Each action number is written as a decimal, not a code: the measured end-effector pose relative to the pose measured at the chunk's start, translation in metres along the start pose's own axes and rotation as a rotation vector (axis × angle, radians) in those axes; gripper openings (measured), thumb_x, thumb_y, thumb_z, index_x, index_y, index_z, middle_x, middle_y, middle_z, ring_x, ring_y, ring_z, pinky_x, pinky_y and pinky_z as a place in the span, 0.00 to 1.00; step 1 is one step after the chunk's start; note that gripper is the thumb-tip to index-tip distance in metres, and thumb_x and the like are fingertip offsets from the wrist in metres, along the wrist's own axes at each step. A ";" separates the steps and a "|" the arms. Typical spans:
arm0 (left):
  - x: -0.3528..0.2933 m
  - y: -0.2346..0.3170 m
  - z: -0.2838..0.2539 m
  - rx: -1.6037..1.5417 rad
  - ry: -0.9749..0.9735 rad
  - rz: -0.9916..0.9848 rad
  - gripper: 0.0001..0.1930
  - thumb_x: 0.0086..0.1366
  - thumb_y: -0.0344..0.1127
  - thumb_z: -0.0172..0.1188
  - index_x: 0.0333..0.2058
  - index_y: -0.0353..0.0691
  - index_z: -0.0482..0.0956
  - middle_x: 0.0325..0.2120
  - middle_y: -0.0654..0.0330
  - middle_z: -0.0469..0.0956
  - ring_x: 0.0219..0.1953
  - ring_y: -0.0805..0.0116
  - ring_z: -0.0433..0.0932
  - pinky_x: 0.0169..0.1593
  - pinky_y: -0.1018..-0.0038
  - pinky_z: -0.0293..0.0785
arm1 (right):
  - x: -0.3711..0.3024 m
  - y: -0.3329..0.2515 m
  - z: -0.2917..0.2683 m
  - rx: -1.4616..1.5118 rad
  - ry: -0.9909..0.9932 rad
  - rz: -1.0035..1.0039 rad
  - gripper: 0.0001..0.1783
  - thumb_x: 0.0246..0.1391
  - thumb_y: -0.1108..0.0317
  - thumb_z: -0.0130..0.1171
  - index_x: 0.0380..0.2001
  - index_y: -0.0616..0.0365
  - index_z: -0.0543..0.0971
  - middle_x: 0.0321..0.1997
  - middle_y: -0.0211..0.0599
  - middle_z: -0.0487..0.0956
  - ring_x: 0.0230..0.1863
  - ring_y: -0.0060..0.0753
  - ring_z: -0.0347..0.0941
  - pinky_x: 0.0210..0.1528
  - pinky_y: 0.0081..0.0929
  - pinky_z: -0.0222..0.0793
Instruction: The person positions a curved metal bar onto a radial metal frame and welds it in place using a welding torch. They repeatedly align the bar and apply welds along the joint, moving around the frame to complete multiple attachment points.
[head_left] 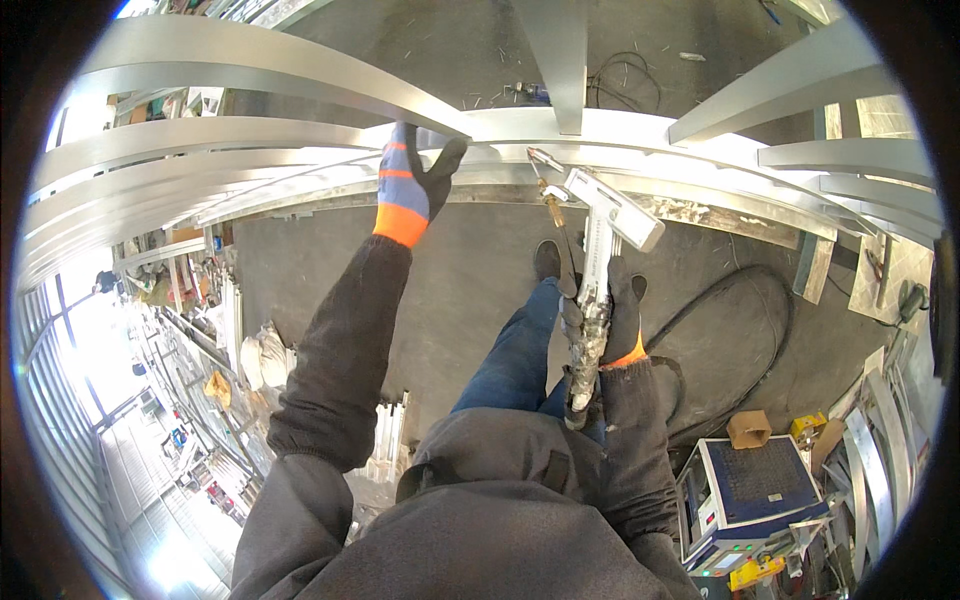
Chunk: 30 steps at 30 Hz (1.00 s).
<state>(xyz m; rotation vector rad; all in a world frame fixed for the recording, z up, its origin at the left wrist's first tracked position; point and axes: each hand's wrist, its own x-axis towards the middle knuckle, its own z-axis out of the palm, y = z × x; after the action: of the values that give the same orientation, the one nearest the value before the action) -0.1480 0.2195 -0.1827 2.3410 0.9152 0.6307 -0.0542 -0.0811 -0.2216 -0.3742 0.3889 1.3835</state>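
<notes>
My left hand [410,185], in a blue, black and orange glove, grips a silver metal bar [300,75] of a large slatted frame. Its fingertips are hidden behind the bar and the thumb sticks out to the right. In my right hand [622,315], gloved in black with an orange cuff, is a white welding gun [601,245] with a worn, silver-wrapped handle. The gun's copper-coloured nozzle points up and left, close to the frame's long cross rail [620,128]. Whether the tip touches the rail I cannot tell.
A black cable [785,320] loops over the floor at right. A blue and white machine [750,485] stands at lower right, a small cardboard box [749,429] on top. Metal lengths [390,435] lie at lower left. Wooden boards [740,222] run beneath the frame.
</notes>
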 end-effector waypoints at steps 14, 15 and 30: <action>0.007 -0.030 0.012 -0.168 -0.038 -0.018 0.12 0.67 0.32 0.64 0.47 0.37 0.80 0.37 0.56 0.87 0.38 0.66 0.85 0.45 0.70 0.79 | 0.054 0.024 -0.001 0.021 -0.115 -0.013 0.31 0.70 0.36 0.51 0.65 0.44 0.73 0.39 0.40 0.78 0.25 0.24 0.74 0.19 0.19 0.72; 0.008 -0.031 0.011 -0.114 -0.028 0.077 0.13 0.65 0.21 0.58 0.48 0.36 0.79 0.37 0.56 0.88 0.36 0.67 0.85 0.43 0.71 0.80 | 0.055 0.025 -0.001 0.015 -0.065 -0.014 0.31 0.70 0.37 0.51 0.65 0.44 0.72 0.39 0.41 0.78 0.25 0.25 0.74 0.19 0.20 0.73; 0.014 -0.069 0.015 -0.206 -0.073 0.069 0.13 0.65 0.25 0.65 0.48 0.36 0.78 0.44 0.58 0.86 0.50 0.63 0.83 0.58 0.67 0.76 | 0.054 0.025 0.003 -0.043 0.020 -0.023 0.32 0.72 0.39 0.50 0.66 0.50 0.70 0.37 0.41 0.79 0.25 0.26 0.75 0.20 0.21 0.73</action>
<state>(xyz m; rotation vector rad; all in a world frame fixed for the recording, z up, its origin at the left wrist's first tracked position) -0.1621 0.2681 -0.2342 2.2029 0.7040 0.6319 -0.0713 -0.0288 -0.2457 -0.4265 0.3710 1.3682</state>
